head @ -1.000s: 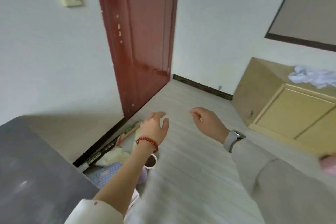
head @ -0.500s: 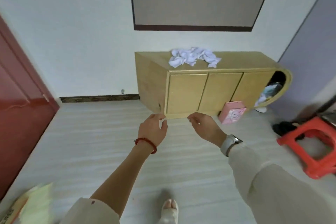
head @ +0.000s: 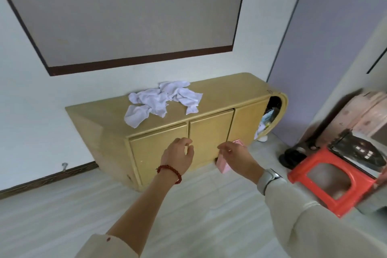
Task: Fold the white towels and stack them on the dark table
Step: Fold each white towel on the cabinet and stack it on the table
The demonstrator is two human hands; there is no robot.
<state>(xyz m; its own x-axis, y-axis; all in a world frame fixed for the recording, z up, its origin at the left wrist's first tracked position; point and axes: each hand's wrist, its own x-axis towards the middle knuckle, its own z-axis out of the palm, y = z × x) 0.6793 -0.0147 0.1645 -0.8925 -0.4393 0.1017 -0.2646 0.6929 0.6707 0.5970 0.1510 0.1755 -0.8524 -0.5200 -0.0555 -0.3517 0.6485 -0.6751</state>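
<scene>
On the yellow cabinet point(head: 219, 98) the white towels point(head: 162, 99) are lying crumpled; left hand point(head: 178, 158) and right hand point(head: 237, 158) are hanging empty, fingers loose, short of it, likely needing to reach and gather one.

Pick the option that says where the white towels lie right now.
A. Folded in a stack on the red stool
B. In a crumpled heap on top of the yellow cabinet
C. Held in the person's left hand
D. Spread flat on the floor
B: the white towels lie in a crumpled heap on the top of the yellow cabinet, while the left hand and the right hand hold nothing.
</scene>
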